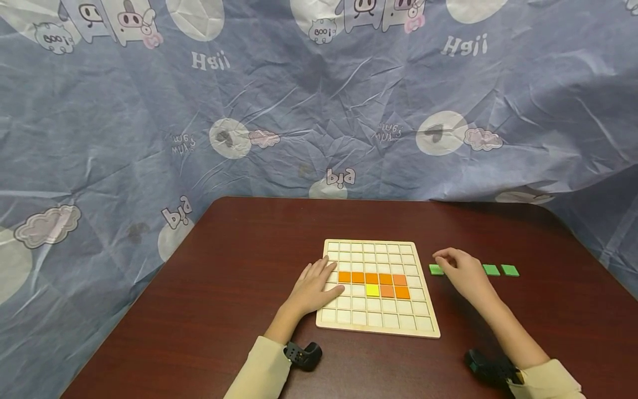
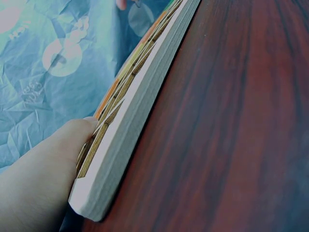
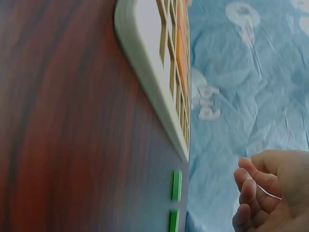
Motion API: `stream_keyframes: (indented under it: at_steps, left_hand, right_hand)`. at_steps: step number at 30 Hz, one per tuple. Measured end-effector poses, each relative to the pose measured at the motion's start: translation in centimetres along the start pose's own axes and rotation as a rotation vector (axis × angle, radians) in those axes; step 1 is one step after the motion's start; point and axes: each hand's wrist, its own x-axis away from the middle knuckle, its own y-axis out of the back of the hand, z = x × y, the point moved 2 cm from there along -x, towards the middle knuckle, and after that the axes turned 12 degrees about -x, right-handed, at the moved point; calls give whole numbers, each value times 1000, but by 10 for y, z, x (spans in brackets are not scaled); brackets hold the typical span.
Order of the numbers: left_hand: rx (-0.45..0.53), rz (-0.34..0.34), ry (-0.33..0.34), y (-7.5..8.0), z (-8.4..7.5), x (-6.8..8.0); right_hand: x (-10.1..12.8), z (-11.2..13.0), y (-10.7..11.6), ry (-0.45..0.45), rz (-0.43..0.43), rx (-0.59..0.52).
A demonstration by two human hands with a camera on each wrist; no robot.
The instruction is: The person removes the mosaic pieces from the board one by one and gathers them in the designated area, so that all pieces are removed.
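A wooden grid board (image 1: 344,317) lies on the dark red table. It carries a row of orange tiles (image 1: 371,278), one yellow tile (image 1: 372,290) and two more orange tiles (image 1: 395,291) beneath. My left hand (image 1: 314,285) rests flat on the board's left edge, fingers straight; the left wrist view shows the hand (image 2: 43,179) against the board's rim (image 2: 140,111). My right hand (image 1: 461,271) hovers right of the board with loosely curled fingers (image 3: 253,181) over a row of green tiles (image 1: 436,270), and nothing shows between the fingers. Two green tiles (image 3: 177,185) lie just beyond the board's corner (image 3: 145,63).
More green tiles (image 1: 500,270) lie on the table right of my right hand. A blue patterned cloth (image 1: 319,111) hangs behind and around the table (image 1: 239,266). Black wrist cameras (image 1: 304,354) sit near the front edge.
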Motion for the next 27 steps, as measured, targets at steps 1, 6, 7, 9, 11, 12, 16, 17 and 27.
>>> stream_keyframes:
  at_steps: [1, 6, 7, 9, 11, 12, 16, 17, 27]
  left_hand:
    - [1, -4, -2, 0, 0, 0]
    - [-4, -17, -11, -1, 0, -1]
    - [-5, -15, -11, -1, 0, -1]
    - [-3, -5, -8, -1, 0, -1]
    - [-6, -1, -5, 0, -1, 0]
    - [-8, 1, -2, 1, -1, -1]
    - [-16, 11, 4, 1, -1, -1]
    - [-16, 10, 3, 0, -1, -1]
    - [-19, 14, -1, 2, 1, 0]
  right_hand:
    - [0, 3, -4, 0, 11, -4]
    - [-2, 14, -24, 8, 45, -8]
    - [-2, 15, -28, 2, 52, -10]
    - [-2, 17, -36, -12, 73, -24]
    - [-3, 20, -44, -25, 89, -49]
    - [-3, 20, -47, -29, 96, -63]
    - [-3, 22, -60, -31, 100, -115]
    - [-3, 22, -62, -29, 98, -118]
    - [5, 12, -77, 20, 52, -97]
